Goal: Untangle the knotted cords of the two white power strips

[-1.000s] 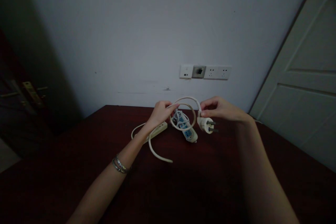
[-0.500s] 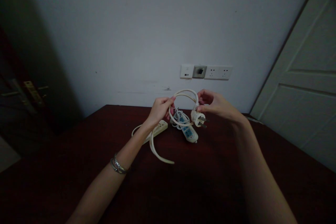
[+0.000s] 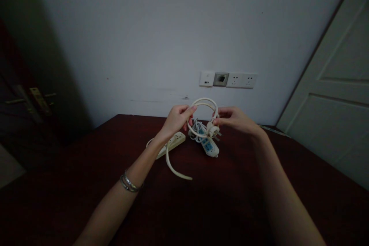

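Note:
A white power cord [image 3: 204, 100] is looped into a ring held up between my two hands. My left hand [image 3: 179, 118] pinches the ring's left side. On the right, my right hand [image 3: 233, 118] grips the cord just where it enters the plug [image 3: 213, 130], whose prongs point to the right. Below my left forearm lies a cream power strip [image 3: 175, 141], partly hidden by it; a piece of cord curves out from there over the table. Behind and below the ring sits a second power strip [image 3: 210, 147] with blue sockets, its thin cable [image 3: 197, 128] bundled at its far end.
The dark red table [image 3: 184, 207] ends against a pale wall [image 3: 150, 38]. Wall sockets [image 3: 241, 80] and a grey wall plate [image 3: 221, 79] are set just above it. A white panelled door [image 3: 337, 96] stands at right, a dark door with a brass handle plate [image 3: 39, 100] at left.
My right hand has brought the plug slightly left and lower, so the ring of cord is drawn tighter and rounder. My left hand keeps its hold. The view has shifted slightly.

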A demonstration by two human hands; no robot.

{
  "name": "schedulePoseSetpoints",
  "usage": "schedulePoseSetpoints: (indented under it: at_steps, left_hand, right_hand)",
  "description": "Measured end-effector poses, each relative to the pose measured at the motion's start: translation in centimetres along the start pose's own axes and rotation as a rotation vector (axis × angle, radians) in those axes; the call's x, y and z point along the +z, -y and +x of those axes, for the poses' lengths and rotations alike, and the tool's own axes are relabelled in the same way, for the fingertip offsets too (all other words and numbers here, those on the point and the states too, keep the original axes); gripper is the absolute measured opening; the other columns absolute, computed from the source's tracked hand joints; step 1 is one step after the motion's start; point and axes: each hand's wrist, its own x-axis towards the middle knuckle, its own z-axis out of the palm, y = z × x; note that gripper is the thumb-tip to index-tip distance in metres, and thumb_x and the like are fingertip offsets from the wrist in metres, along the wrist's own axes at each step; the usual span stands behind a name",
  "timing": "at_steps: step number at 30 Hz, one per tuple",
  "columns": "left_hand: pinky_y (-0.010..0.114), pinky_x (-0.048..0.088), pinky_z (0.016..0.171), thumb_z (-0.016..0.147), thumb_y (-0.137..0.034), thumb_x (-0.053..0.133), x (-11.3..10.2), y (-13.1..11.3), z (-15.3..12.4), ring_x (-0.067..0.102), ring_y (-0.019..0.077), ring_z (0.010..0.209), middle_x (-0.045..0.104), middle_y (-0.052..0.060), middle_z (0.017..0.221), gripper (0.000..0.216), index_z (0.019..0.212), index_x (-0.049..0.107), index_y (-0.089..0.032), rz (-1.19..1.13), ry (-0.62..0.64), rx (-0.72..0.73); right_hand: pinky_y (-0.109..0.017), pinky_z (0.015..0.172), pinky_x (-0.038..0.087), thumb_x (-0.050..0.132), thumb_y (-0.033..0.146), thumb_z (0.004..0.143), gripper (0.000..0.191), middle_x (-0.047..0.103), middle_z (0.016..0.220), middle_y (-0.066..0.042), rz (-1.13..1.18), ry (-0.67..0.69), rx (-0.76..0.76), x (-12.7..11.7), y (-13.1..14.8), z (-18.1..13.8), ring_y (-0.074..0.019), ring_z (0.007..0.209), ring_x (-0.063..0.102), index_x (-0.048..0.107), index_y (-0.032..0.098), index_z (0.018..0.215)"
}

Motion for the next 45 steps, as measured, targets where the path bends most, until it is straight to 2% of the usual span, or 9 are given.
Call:
schedulePoseSetpoints:
  at_steps: [5,12,23,27,30,34,38,42,45]
  left_hand:
    - [0.018,0.030,0.034,0.088,-0.043,0.042,0.1,-0.1,-0.2,0.042,0.0057,0.030,0.053,-0.002,0.048,0.037,0.065,0.050,-0.015,0.083,0.071,-0.077]
    - [0.019,0.031,0.034,0.088,-0.042,0.041,0.5,-0.4,-0.5,0.043,0.0051,0.031,0.055,-0.001,0.052,0.035,0.068,0.049,-0.015,0.186,0.113,-0.109]
    - [0.017,0.030,0.032,0.091,-0.038,0.039,0.7,-0.4,-0.4,0.043,0.0047,0.029,0.054,-0.002,0.051,0.032,0.070,0.048,-0.015,0.123,0.131,-0.165]
    - [0.017,0.032,0.033,0.091,-0.038,0.039,1.0,-0.3,-0.5,0.043,0.0047,0.030,0.054,-0.002,0.052,0.032,0.070,0.048,-0.015,0.089,0.174,-0.170]
    - [0.017,0.032,0.033,0.091,-0.039,0.040,1.5,-0.3,-0.8,0.043,0.0041,0.030,0.054,-0.002,0.054,0.032,0.070,0.048,-0.015,0.079,0.200,-0.148]
    - [0.017,0.032,0.034,0.089,-0.041,0.042,1.7,-0.4,-1.0,0.042,0.0032,0.031,0.055,-0.003,0.055,0.032,0.071,0.048,-0.015,0.070,0.199,-0.114]
    - [0.018,0.031,0.034,0.089,-0.041,0.042,1.6,-0.7,-1.0,0.042,0.0038,0.032,0.056,-0.001,0.056,0.032,0.071,0.048,-0.015,0.043,0.196,-0.084]
    - [0.019,0.034,0.037,0.087,-0.043,0.045,1.6,-0.8,-1.1,0.045,0.0043,0.036,0.057,0.000,0.060,0.033,0.070,0.050,-0.015,0.057,0.223,-0.026]
    - [0.019,0.035,0.040,0.086,-0.044,0.046,1.6,-0.6,-1.1,0.046,0.0052,0.039,0.055,0.000,0.056,0.035,0.066,0.051,-0.015,0.105,0.215,-0.009]
  right_hand:
    - [-0.025,0.059,0.042,0.067,0.044,0.070,0.031,0.060,0.066,-0.002,-0.021,-0.074,-0.014,0.6,-0.1,0.3,-0.0115,0.062,0.054,0.060,0.013,0.070]
    - [-0.025,0.061,0.041,0.064,0.046,0.072,0.032,0.059,0.068,-0.002,-0.121,-0.088,-0.004,0.9,-0.7,0.2,-0.0123,0.065,0.052,0.061,0.014,0.073]
    - [-0.025,0.059,0.037,0.059,0.048,0.076,0.034,0.058,0.068,-0.002,-0.270,-0.158,-0.066,1.0,-1.5,0.7,-0.0126,0.064,0.050,0.062,0.014,0.075]
    - [-0.025,0.057,0.034,0.057,0.049,0.077,0.035,0.058,0.067,-0.002,-0.400,-0.217,-0.068,1.1,-1.9,0.9,-0.0119,0.061,0.047,0.064,0.014,0.075]
    - [-0.025,0.057,0.034,0.056,0.048,0.078,0.035,0.060,0.069,-0.002,-0.471,-0.244,-0.091,1.1,-2.0,0.9,-0.0122,0.061,0.047,0.066,0.015,0.083]
    - [-0.026,0.060,0.038,0.057,0.044,0.078,0.033,0.063,0.074,-0.002,-0.416,-0.234,-0.094,1.1,-1.7,0.7,-0.0136,0.063,0.051,0.067,0.015,0.091]
    - [-0.027,0.065,0.043,0.058,0.034,0.076,0.030,0.065,0.078,-0.002,-0.212,-0.283,-0.083,1.2,-1.4,0.7,-0.0147,0.068,0.057,0.067,0.017,0.098]
    - [-0.027,0.057,0.045,0.060,0.030,0.071,0.023,0.062,0.061,-0.001,-0.061,-0.268,-0.023,1.2,-1.3,0.7,-0.0135,0.055,0.056,0.067,0.016,0.087]
    - [-0.031,0.059,0.049,0.064,0.031,0.065,0.023,0.065,0.063,-0.003,0.105,-0.201,0.074,1.1,-1.4,0.8,-0.0164,0.057,0.061,0.066,0.015,0.082]
